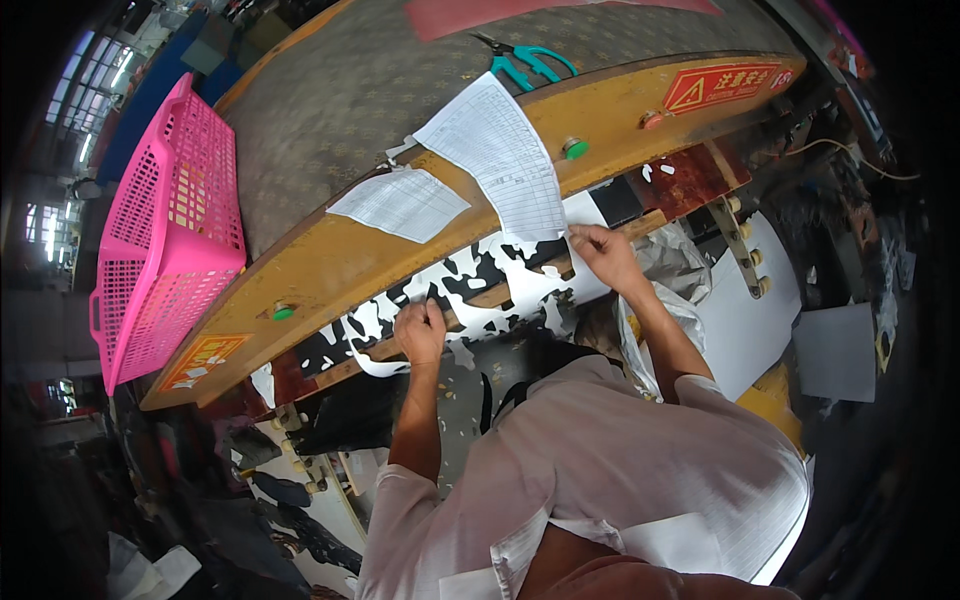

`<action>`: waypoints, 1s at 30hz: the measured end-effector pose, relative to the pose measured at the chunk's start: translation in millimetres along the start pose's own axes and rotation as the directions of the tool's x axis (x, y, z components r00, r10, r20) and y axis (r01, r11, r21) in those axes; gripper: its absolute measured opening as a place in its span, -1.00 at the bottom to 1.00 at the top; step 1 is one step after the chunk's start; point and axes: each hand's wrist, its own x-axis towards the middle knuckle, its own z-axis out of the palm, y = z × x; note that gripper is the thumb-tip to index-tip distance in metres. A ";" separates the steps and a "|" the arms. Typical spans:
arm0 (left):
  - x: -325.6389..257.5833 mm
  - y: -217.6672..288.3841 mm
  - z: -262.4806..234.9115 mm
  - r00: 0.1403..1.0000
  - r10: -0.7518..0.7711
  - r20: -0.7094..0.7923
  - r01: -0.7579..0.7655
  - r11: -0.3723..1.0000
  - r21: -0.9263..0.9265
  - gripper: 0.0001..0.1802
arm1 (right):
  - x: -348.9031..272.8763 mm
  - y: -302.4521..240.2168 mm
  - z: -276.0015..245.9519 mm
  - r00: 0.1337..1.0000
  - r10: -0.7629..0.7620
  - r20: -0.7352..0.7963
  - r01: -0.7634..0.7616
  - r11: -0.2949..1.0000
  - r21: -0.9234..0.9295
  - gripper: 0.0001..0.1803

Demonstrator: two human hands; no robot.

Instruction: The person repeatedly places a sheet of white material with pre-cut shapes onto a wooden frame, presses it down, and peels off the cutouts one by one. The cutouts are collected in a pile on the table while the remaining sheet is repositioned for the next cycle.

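Observation:
A white sheet full of irregular cut-out holes lies over the dark bed below the front beam of a large machine, and part of it hangs over the near edge. My left hand has its fingers curled closed at the left part of this sheet. Farther right, my right hand pinches the sheet's edge just below a hanging printed paper form. What lies inside the fingers is mostly hidden. Loose white scraps hang or lie below the bed's edge.
Along the yellow-brown beam are a green button, another green button and a red button. Teal-handled snips rest on top. A pink basket stands left. White sheets are at right.

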 end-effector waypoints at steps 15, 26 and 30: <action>-5.8 -7.8 -3.1 0.998 0.056 0.020 -0.055 0.998 -0.042 -0.67 | 31.5 -34.4 46.8 0.995 -0.095 -0.044 0.058 0.852 -0.521 -0.61; 3.3 -8.7 -12.8 0.978 0.105 0.180 -0.089 0.992 -0.094 -0.74 | 189.7 -34.7 113.3 0.969 -0.210 0.133 0.233 0.583 -0.778 -0.09; -2.3 -11.5 -11.3 0.980 0.076 0.183 -0.057 0.992 -0.108 -0.76 | 213.9 -32.5 122.8 0.952 -0.276 0.136 0.278 0.585 -0.762 -0.17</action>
